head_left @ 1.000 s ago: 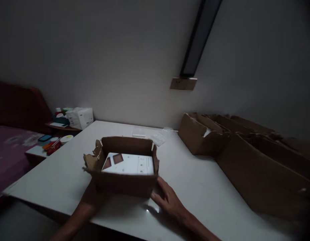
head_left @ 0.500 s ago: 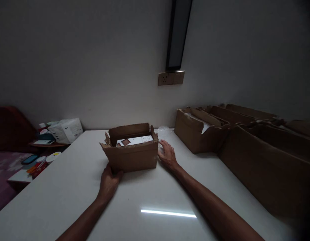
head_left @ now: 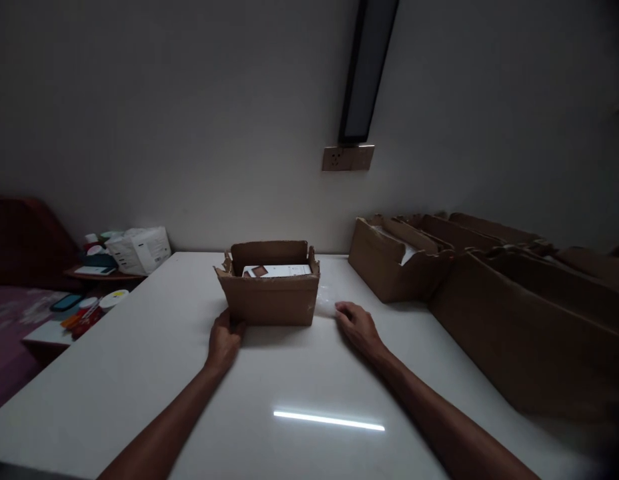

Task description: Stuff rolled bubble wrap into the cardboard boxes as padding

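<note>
An open-topped cardboard box [head_left: 269, 303] with torn flaps stands on the white table [head_left: 259, 380]. A white carton [head_left: 284, 271] with a brown picture on it lies inside. My left hand [head_left: 224, 340] grips the box at its lower left corner, thumb in front, the other fingers partly hidden. To the right of the box, my right hand [head_left: 357, 325] is closed on a piece of clear bubble wrap [head_left: 326, 303], pinched at the fingertips. The wrap lies against the box's right side, low over the table.
More open cardboard boxes [head_left: 389, 270] crowd the table's right side. Along the back runs a wall with a socket plate [head_left: 348, 159] under a dark panel [head_left: 368, 73]. Off the left edge, a tissue pack [head_left: 142, 250] and several tubs sit on lower furniture.
My right hand has drawn back toward me and rightward from the box's side, pulling the bubble wrap nearer from the back of the table. My left hand stays at the box corner.
</note>
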Demonstrator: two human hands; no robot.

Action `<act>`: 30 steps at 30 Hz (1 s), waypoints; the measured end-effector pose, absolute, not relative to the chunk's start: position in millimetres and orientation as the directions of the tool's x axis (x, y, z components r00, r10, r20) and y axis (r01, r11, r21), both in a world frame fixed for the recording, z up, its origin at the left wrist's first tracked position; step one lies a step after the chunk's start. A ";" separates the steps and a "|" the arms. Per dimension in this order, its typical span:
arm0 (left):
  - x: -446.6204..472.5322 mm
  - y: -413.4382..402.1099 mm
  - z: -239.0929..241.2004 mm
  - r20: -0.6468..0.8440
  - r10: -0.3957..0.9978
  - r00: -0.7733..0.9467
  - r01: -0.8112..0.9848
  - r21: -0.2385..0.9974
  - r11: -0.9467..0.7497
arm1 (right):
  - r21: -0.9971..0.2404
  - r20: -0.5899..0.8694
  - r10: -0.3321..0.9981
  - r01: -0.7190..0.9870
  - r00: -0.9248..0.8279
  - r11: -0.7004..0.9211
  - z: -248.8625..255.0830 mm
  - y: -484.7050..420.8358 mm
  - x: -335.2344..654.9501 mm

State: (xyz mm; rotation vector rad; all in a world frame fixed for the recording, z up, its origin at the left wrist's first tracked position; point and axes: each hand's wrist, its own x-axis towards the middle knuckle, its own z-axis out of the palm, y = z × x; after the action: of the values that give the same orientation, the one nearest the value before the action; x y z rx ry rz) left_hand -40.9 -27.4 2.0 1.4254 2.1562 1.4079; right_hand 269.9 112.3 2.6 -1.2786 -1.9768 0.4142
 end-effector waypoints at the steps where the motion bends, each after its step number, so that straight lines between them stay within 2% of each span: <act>1: -40.9 -27.6 2.4 0.310 0.800 -0.514 0.615 0.783 0.091 | -0.611 0.402 0.876 0.634 -0.266 0.473 2.4 95.9 281.0; 7: -34.8 -17.4 8.4 0.268 0.771 -0.578 0.659 0.710 0.247 | -0.601 0.356 0.859 0.613 -0.369 0.512 10.0 14.3 324.4; 11: -24.8 1.0 13.8 0.253 0.752 -0.608 0.664 0.682 0.307 | -0.572 0.408 0.799 0.558 -0.443 0.601 21.7 -1.1 326.4; 14: -20.3 10.6 16.7 0.236 0.742 -0.627 0.641 0.699 0.319 | -0.576 0.451 0.809 0.570 -0.377 0.587 24.5 7.4 319.0; 18: -20.4 10.3 15.5 0.204 0.722 -0.661 0.575 0.756 0.313 | -0.508 0.359 0.844 0.675 -0.398 0.534 15.4 22.3 311.6; 22: -11.0 -5.5 7.7 0.212 0.721 -0.659 0.527 0.815 0.242 | -0.460 0.331 0.825 0.685 -0.459 0.565 6.8 23.1 313.8; 26: 25.0 -44.3 0.6 0.260 0.747 -0.612 0.519 0.845 0.131 | -0.546 0.388 0.807 0.595 -0.444 0.590 17.3 10.7 316.6; 28: 50.3 -71.0 0.2 0.304 0.823 -0.480 0.533 0.846 -0.001 | -0.649 0.374 0.816 0.503 -0.441 0.570 28.1 -2.4 315.8; 30: 75.4 -98.0 2.5 0.322 0.918 -0.231 0.502 0.848 -0.171 | -0.756 0.286 0.814 0.403 -0.506 0.516 37.4 -20.6 313.5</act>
State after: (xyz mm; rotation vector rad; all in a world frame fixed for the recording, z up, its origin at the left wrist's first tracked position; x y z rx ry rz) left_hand 75.4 -98.0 2.5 1.6224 1.6921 1.3767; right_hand 313.5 -20.6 37.4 -0.9876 -2.1185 0.8303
